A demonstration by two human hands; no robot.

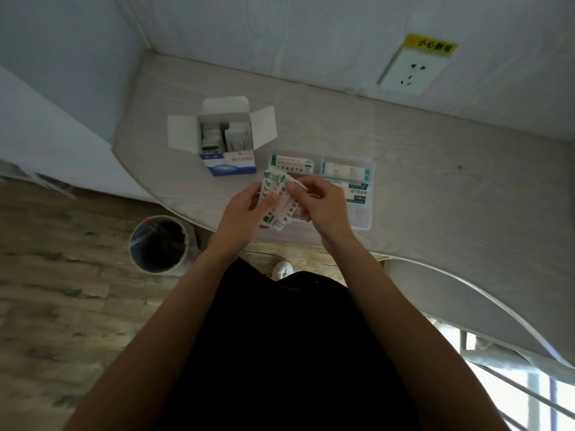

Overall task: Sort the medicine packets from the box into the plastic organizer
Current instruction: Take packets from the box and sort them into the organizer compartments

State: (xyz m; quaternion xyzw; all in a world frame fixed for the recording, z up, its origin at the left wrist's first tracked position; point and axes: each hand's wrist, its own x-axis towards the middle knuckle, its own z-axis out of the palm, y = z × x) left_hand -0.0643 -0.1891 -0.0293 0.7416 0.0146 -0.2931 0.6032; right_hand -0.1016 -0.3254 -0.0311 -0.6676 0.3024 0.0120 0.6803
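We are standing at a pale wood table [435, 169] pushed into a corner of white walls. A wall socket [410, 73] with a yellow sign above it sits on the wall to the right. Down on the wood floor by our feet is a round bin [160, 243], and one white shoe [282, 269] peeks out.

On the table stands a small white and blue box [225, 141] with its flaps wide open. More packets stand packed inside it. Just to the right of the box is the clear plastic organizer [364, 213]. Flat packets already lie in its far compartments, one at the back left, one at the back right, and more under that one.

Our two hands meet over the near left part of the organizer. Our left hand [245, 209] holds a little stack of medicine packets [275, 203] from below, with the thumb laid on top. The packets are white with green writing. Our right hand [320, 202] has its fingers bent and pinches the top end of one packet in the stack. The stack is a bit blurry, so we cannot count the packets.
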